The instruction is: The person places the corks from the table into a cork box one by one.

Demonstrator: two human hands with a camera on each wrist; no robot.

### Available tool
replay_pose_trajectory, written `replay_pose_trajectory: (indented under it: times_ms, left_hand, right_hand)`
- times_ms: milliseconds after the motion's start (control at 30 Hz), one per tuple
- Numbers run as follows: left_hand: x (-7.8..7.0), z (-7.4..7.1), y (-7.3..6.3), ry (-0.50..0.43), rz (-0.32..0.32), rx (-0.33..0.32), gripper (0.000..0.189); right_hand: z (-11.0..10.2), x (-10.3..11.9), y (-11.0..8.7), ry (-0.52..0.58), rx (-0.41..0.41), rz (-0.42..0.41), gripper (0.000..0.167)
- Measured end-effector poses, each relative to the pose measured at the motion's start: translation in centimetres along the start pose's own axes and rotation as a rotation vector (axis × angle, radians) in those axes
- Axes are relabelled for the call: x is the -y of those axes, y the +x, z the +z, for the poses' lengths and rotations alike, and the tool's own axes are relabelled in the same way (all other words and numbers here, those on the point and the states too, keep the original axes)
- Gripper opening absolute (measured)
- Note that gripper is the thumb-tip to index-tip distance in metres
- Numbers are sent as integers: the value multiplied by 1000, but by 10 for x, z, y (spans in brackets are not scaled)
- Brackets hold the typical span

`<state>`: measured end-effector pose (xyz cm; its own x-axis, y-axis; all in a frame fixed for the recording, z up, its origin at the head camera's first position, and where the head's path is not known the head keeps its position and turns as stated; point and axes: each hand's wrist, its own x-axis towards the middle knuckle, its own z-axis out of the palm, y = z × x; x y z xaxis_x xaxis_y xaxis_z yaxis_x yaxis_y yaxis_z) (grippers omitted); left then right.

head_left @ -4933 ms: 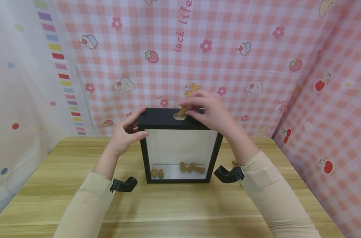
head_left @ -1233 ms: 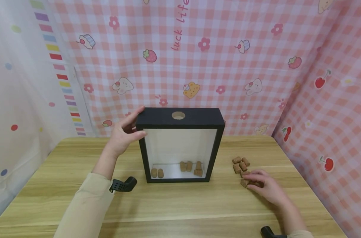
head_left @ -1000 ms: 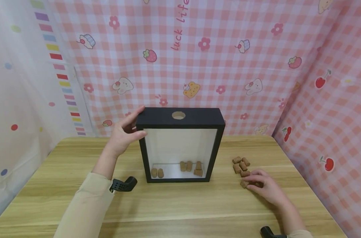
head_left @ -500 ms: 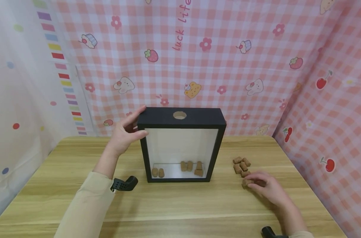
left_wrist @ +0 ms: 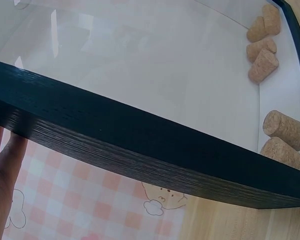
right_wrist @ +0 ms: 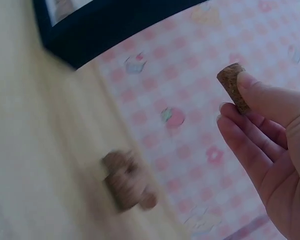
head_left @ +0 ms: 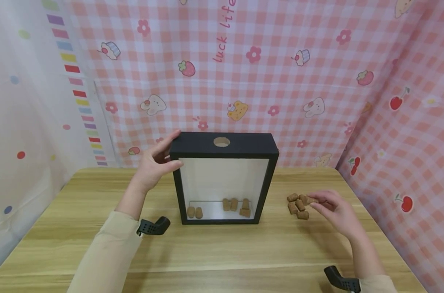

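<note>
At right, right hand [head_left: 337, 211]: pinches small brown cork cylinder [right_wrist: 231, 85] near loose matching corks [head_left: 300, 205].
Left hand [head_left: 150, 169]: grips black rectangular box [head_left: 225, 155] (round top hole [head_left: 222, 142]).
Drop risk: possible, if pinch slackens.

Corks [head_left: 234, 204] sit in the box [head_left: 223, 151], perhaps five loose ones [head_left: 300, 204] right of it

Cloth-walled tabletop booth: wood-grain table [head_left: 222, 252], pink gingham cloth [head_left: 273, 81] behind, dotted white cloth [head_left: 35, 110] left
</note>
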<state>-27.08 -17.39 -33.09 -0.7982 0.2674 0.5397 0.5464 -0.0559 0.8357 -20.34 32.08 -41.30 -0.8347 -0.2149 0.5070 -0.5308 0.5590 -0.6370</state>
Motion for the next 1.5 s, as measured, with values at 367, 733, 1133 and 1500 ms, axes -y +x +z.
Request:
replay_pose_trajectory:
  times_ms: [367,733,1133,1500]
  left_hand:
    - [0,-1,-1,-2,4,-3,71]
    - [2,-1,0,-12,14,4,71]
    - [1,-1,0,3,3,1,72]
    - [1,-1,0,15,4,-4,71]
  right_hand:
    - [-12,38,43,1,-73,-189,33]
    - [-21,76,81,7,-137,-277,32]
    - [-15,111,116,121,-105,-394,28]
    - [12,152,147,126,54,-442,29]
